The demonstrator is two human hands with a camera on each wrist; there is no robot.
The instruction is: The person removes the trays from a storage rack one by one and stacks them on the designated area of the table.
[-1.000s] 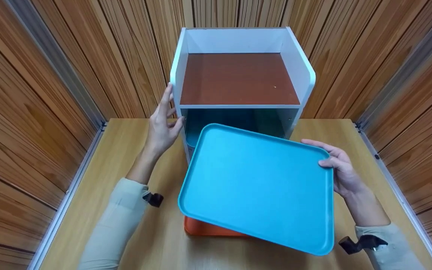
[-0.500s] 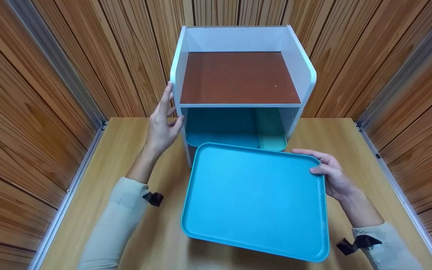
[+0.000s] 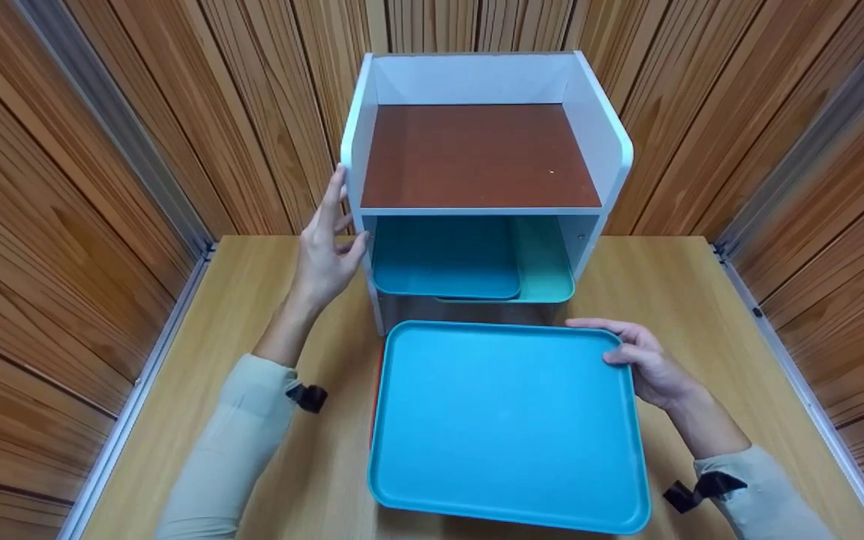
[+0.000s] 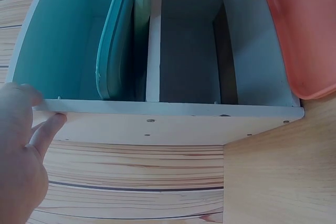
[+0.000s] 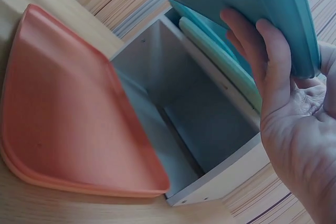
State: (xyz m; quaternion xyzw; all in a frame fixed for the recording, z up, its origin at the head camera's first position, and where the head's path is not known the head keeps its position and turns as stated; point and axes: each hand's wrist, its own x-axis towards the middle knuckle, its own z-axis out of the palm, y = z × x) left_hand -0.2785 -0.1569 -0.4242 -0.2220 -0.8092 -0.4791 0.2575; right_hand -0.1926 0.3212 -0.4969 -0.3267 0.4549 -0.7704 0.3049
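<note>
My right hand (image 3: 653, 367) grips a blue tray (image 3: 507, 427) at its far right corner, thumb on top and fingers beneath. The tray hangs in front of a white shelf unit (image 3: 616, 157). An orange tray (image 5: 73, 114) lies on the table before the lower compartment; in the head view the held tray covers nearly all of it. Inside the middle compartment, a darker blue tray (image 3: 447, 259) partly overlaps a pale green tray (image 3: 548, 262). My left hand (image 3: 323, 255) rests against the unit's left side panel (image 4: 142, 124), fingers extended, thumb at the front edge.
The unit's top shelf (image 3: 477, 157) has a reddish-brown surface. Its lower compartment (image 5: 189, 114) faces the orange tray. Wood-patterned walls (image 3: 64, 187) enclose the wooden table (image 3: 252, 315) on the left, back and right, with metal rails along the table's sides.
The blue tray has come down toward me and turned nearly level with the shelf front, uncovering the trays in the middle compartment. My left hand has stayed in place.
</note>
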